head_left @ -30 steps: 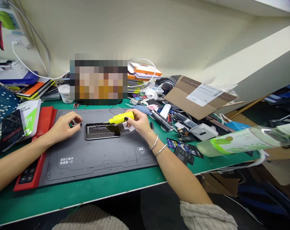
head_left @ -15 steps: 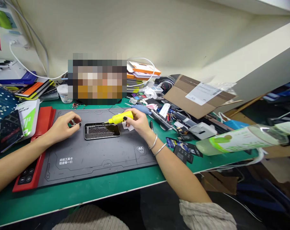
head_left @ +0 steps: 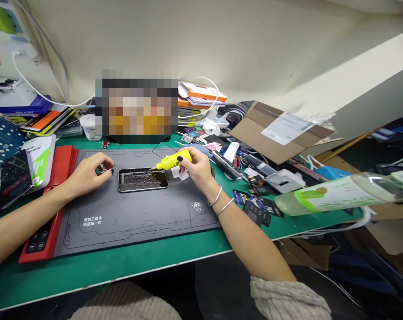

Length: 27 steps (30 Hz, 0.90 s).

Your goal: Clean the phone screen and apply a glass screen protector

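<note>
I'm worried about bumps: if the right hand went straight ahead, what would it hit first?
The thin nozzle of the yellow bottle in the right hand would probably touch the far edge of the phone frame first, though depth is unclear.

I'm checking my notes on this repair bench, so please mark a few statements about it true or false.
1. The right hand holds a yellow bottle with a narrow tip. True.
2. The left hand is empty. False: it pinches a small metal part.
3. The phone frame lies on a red mat. False: it lies on a grey mat.
4. Two silver bangles are on the left wrist. False: they are on the right one.
5. A white tissue lies just below the yellow bottle. True.
</note>
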Motion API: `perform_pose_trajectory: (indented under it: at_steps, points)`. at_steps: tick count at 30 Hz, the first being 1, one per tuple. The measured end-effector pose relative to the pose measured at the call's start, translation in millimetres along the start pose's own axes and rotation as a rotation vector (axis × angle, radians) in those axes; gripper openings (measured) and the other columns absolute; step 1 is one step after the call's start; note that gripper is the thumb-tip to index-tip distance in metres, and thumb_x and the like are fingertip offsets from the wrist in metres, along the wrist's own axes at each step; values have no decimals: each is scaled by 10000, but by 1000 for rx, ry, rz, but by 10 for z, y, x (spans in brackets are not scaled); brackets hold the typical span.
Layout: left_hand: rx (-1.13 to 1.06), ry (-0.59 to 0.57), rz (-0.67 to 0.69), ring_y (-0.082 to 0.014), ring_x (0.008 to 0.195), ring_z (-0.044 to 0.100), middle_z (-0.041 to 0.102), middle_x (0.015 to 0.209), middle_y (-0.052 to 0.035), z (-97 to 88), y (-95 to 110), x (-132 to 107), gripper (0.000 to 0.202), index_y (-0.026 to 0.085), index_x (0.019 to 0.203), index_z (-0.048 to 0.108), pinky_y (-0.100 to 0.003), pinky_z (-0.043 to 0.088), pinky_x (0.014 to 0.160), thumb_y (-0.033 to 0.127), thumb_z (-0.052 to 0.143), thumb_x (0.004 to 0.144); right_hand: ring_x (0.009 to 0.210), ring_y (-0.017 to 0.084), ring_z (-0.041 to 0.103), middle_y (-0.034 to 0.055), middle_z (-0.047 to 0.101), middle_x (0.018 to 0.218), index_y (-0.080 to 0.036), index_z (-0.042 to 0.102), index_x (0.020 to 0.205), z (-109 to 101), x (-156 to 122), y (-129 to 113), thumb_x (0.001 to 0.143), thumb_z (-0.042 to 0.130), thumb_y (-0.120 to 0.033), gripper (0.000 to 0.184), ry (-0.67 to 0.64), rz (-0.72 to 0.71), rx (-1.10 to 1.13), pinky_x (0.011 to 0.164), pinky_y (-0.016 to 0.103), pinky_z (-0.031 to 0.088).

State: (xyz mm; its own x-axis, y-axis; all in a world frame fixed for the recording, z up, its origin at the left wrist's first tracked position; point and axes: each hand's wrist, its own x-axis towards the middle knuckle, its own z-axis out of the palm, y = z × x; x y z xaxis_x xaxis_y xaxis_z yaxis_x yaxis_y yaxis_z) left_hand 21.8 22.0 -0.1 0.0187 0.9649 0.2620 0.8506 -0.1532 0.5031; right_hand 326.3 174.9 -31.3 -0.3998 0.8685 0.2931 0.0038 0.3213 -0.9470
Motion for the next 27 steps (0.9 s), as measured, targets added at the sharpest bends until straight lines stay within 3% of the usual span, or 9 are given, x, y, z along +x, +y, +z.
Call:
perform_pose_trajectory:
  at_steps: [27]
  points:
    - [-13, -5, -7, -201, 817, 654, 698, 947, -58, -4, 11, 2, 205, 209, 896, 615, -342, 548, 774, 368, 517, 811, 450, 96, 465, -31, 571, 694, -232, 575, 851, -38, 15, 46, 701, 762, -642, 476, 80, -33, -44, 423, 272, 427]
